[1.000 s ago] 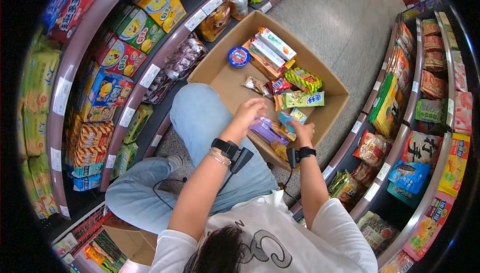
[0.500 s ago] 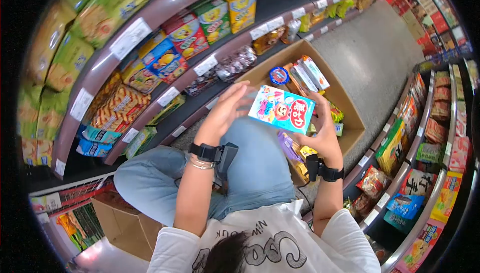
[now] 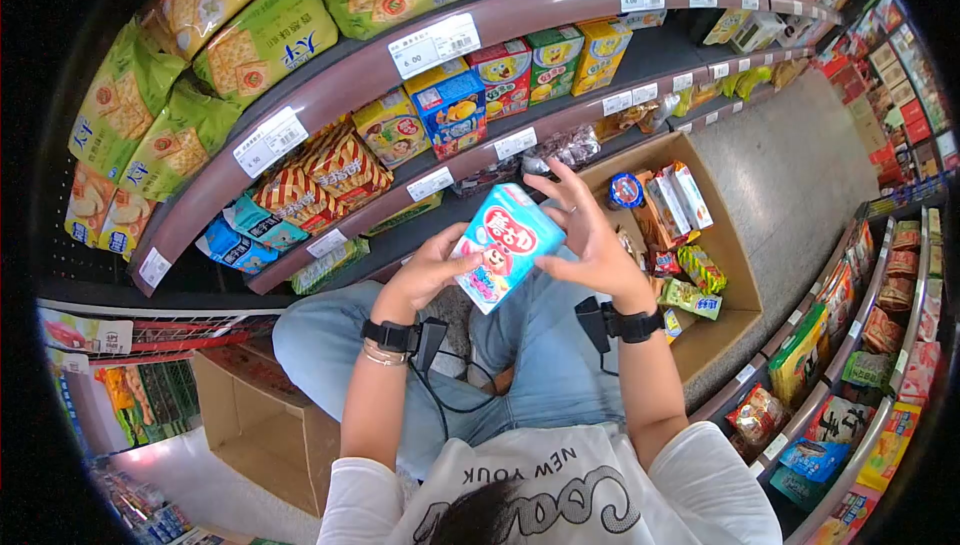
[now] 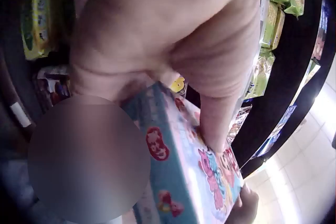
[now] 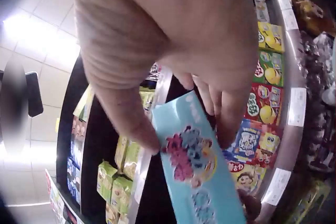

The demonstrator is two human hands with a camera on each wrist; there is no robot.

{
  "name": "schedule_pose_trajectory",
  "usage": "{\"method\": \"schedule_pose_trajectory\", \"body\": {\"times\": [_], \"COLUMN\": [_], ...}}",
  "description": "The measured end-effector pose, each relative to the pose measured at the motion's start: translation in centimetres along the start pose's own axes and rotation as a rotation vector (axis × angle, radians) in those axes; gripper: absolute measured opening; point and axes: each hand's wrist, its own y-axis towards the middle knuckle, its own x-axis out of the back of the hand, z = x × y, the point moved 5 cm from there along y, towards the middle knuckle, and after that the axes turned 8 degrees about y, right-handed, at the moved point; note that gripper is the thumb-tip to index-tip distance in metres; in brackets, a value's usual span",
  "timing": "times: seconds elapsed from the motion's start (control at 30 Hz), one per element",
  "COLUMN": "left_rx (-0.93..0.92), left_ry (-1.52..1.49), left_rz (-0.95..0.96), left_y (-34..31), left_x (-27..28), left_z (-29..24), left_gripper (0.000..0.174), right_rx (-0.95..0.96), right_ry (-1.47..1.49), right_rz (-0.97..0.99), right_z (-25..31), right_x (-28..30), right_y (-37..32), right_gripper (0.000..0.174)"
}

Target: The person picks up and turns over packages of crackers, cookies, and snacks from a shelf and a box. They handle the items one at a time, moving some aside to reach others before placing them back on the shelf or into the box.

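Note:
A light blue snack box (image 3: 510, 245) with a red oval logo is held tilted above the person's lap in the head view. My left hand (image 3: 425, 270) grips its lower left end, with the thumb on the front face. At the opposite end is my right hand (image 3: 595, 245), thumb at the edge and some fingers spread upward. In the right wrist view, the right thumb and fingers span the end of the snack box (image 5: 197, 166). The left wrist view shows the left fingers on the snack box (image 4: 163, 155) close up.
A cardboard carton (image 3: 735, 320) with several snack packs and a round blue tub (image 3: 626, 190) stands right of the legs. Another carton (image 3: 270, 435) is at lower left. Stocked shelves line the left (image 3: 350, 85) and right (image 3: 800, 405) of the aisle.
The right hand took the blue snack box up from the carton. Both hands now hold it over the lap, turned to a new angle. The head view has swung toward the left shelves.

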Motion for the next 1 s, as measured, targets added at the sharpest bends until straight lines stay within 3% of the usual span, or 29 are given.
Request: {"method": "schedule_pose_trajectory", "body": {"times": [0.1, 0.13, 0.27, 0.43, 0.6, 0.77, 1.0], "left_rx": [-0.129, -0.157, -0.201, -0.256, -0.23, -0.247, -0.222], "left_ry": [0.002, -0.004, -0.131, -0.308, -0.134, -0.107, -0.088], "left_rz": [-0.065, -0.104, -0.189, -0.193, -0.256, -0.282, -0.276], "left_y": [-0.1, -0.2, -0.6, -1.1, -1.2, -1.3, -1.1], "left_x": [1.1, 1.5, 2.3, 1.7, 2.6, 2.3, 2.7], "left_z": [0.4, 0.7, 2.0, 1.5, 1.4, 1.4, 2.2], "left_gripper": [0.042, 0.042, 0.04, 0.034, 0.025, 0.03, 0.041], "right_rx": [-0.079, -0.102, -0.223, -0.2, -0.211, -0.249, -0.204], "right_ry": [0.078, -0.001, 0.079, 0.067, 0.039, 0.091, 0.097], "right_rz": [-0.215, -0.258, -0.417, -0.368, -0.362, -0.381, -0.18], "right_z": [-4.3, -5.5, -8.9, -9.9, -10.1, -10.0, -8.9], "right_x": [0.9, 0.8, -0.7, -1.6, -1.8, -2.0, -3.6], "right_y": [0.2, 0.1, -0.8, -0.6, -0.7, -1.0, -0.8], "right_gripper": [0.078, 0.059, 0.039, 0.039, 0.039, 0.04, 0.059]}}
